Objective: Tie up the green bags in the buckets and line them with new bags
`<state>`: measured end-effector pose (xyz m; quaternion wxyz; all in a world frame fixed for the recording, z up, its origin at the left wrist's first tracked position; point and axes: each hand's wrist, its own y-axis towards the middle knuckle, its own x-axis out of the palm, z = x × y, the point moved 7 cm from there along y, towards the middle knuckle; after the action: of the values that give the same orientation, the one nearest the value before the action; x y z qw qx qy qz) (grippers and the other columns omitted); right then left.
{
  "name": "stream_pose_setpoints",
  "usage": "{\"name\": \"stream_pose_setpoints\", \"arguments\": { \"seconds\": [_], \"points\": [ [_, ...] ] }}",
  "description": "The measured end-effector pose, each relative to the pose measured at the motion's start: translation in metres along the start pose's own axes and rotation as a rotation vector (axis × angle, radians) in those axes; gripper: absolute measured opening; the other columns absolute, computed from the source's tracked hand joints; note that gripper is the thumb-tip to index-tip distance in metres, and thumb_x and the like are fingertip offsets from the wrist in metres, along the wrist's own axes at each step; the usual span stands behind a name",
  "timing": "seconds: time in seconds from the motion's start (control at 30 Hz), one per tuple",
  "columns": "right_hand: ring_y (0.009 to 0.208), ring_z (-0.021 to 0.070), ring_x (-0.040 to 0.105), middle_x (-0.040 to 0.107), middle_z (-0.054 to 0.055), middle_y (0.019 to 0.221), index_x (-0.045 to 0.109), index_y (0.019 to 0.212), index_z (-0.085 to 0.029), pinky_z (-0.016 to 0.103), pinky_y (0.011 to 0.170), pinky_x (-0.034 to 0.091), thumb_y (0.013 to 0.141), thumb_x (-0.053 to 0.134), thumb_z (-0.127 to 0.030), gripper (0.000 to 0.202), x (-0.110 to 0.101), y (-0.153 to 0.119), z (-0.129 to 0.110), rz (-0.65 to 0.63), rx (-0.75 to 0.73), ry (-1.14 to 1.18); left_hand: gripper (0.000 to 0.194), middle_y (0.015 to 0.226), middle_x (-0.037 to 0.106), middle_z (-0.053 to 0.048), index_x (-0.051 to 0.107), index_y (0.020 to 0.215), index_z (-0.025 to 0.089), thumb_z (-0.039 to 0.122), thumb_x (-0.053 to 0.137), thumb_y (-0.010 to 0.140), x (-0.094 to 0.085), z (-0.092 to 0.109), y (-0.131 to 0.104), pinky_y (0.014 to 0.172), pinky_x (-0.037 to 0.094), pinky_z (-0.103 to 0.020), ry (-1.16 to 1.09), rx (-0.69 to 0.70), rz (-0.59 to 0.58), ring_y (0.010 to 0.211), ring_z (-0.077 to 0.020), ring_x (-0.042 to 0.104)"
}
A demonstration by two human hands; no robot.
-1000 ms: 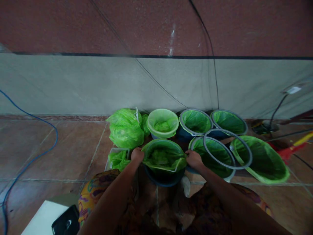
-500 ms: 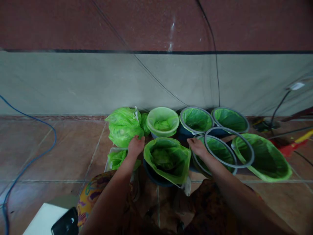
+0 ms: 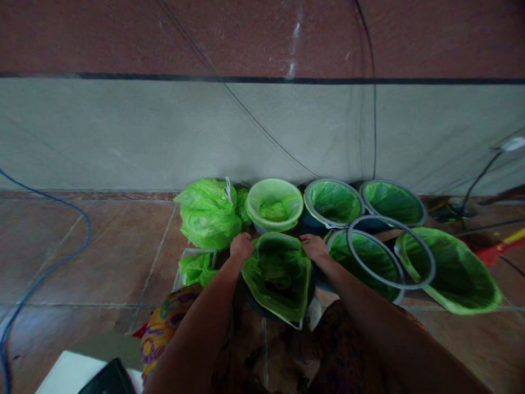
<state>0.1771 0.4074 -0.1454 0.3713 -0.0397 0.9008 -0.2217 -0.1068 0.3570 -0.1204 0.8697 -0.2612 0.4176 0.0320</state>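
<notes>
A green bin liner (image 3: 252,271) sits in a dark bin (image 3: 256,306) directly in front of me. Its mouth is spread wide, with the front edge folded loosely over the bin's front. My left hand (image 3: 241,248) is closed on the liner's upper left edge. On the opposite side, my right hand (image 3: 315,249) pinches the upper right edge. Some fingertips are hidden behind the plastic. A loose grey ring (image 3: 426,254) leans across a lined bin (image 3: 356,254) to the right of my right hand.
Along the wall stand a pale green-lined bin (image 3: 274,189) and two grey-rimmed lined bins (image 3: 334,202). A stuffed green bag (image 3: 207,213) lies at left, above a white basket (image 3: 180,273). A green-lined bin (image 3: 455,268) tilts at right. A blue cable (image 3: 53,257) crosses the floor.
Both hands have come inward onto the liner's edges; before, they were apart from it on either side. The liner's mouth has shifted slightly and its front edge hangs lower.
</notes>
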Motion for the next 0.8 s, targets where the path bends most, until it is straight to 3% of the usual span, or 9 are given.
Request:
{"name": "stream_pose_setpoints", "arguments": {
  "seconds": [0.13, 0.27, 0.43, 0.57, 0.67, 0.73, 0.8],
  "points": [
    [0.093, 0.0179, 0.07, 0.077, 0.004, 0.1, 0.074, 0.103, -0.02, 0.025, 0.087, 0.051, 0.074, 0.055, -0.004, 0.038, -0.016, -0.007, -0.026, 0.084, -0.183, -0.147, 0.036, 0.115, 0.074, -0.011, 0.071, 0.113, 0.017, 0.006, 0.055, 0.083, -0.014, 0.018, -0.004, 0.092, 0.048, -0.027, 0.012, 0.045, 0.108, 0.106, -0.0217, 0.068],
    [0.092, 0.0171, 0.069, 0.076, 0.004, 0.099, 0.072, 0.106, -0.018, 0.026, 0.088, 0.051, 0.075, 0.05, -0.005, 0.04, -0.037, -0.018, -0.044, 0.138, -0.326, -0.059, 0.041, 0.11, 0.074, -0.009, 0.07, 0.117, 0.016, 0.004, 0.05, 0.084, -0.042, 0.033, -0.018, 0.091, 0.048, -0.026, -0.004, 0.135, 0.238, 0.101, -0.0195, 0.068],
    [0.083, 0.0173, 0.068, 0.074, 0.005, 0.089, 0.071, 0.103, -0.014, 0.03, 0.085, 0.052, 0.076, 0.05, -0.011, 0.034, -0.065, -0.017, -0.039, 0.224, -0.326, 0.1, 0.042, 0.107, 0.073, -0.007, 0.068, 0.118, 0.016, 0.004, 0.047, 0.083, -0.062, 0.025, -0.034, 0.091, 0.048, -0.026, -0.017, 0.129, 0.325, 0.099, -0.0179, 0.066],
    [0.094, 0.0204, 0.067, 0.071, 0.011, 0.109, 0.066, 0.118, -0.012, 0.033, 0.089, 0.052, 0.079, 0.061, -0.023, 0.041, -0.06, -0.017, -0.042, 0.181, -0.293, 0.092, 0.046, 0.116, 0.07, -0.01, 0.061, 0.127, 0.013, 0.009, 0.051, 0.082, -0.068, 0.023, -0.038, 0.093, 0.049, -0.028, 0.009, 0.109, 0.395, 0.104, -0.02, 0.065],
    [0.105, 0.0248, 0.065, 0.069, 0.015, 0.119, 0.063, 0.127, -0.013, 0.033, 0.092, 0.049, 0.076, 0.073, -0.032, 0.056, -0.045, -0.025, -0.049, 0.097, -0.278, -0.144, 0.059, 0.129, 0.064, -0.018, 0.05, 0.138, 0.007, 0.029, 0.061, 0.084, -0.063, 0.022, -0.039, 0.098, 0.047, -0.033, 0.087, 0.042, 0.362, 0.118, -0.0269, 0.06],
    [0.104, 0.0242, 0.066, 0.072, 0.012, 0.113, 0.068, 0.12, -0.016, 0.029, 0.09, 0.048, 0.081, 0.069, -0.03, 0.041, -0.038, -0.03, -0.051, 0.039, -0.251, -0.313, 0.069, 0.13, 0.063, -0.022, 0.048, 0.139, 0.005, 0.041, 0.065, 0.083, -0.052, 0.016, -0.04, 0.098, 0.048, -0.036, 0.164, -0.027, 0.247, 0.121, -0.0314, 0.059],
    [0.1, 0.0221, 0.068, 0.075, 0.009, 0.105, 0.074, 0.107, -0.019, 0.027, 0.086, 0.048, 0.088, 0.059, -0.027, 0.026, -0.039, -0.033, -0.051, 0.02, -0.233, -0.415, 0.053, 0.121, 0.068, -0.021, 0.059, 0.129, 0.007, 0.039, 0.06, 0.086, -0.038, 0.007, -0.042, 0.092, 0.05, -0.036, 0.25, -0.078, 0.07, 0.115, -0.0321, 0.064]
  ]
}}
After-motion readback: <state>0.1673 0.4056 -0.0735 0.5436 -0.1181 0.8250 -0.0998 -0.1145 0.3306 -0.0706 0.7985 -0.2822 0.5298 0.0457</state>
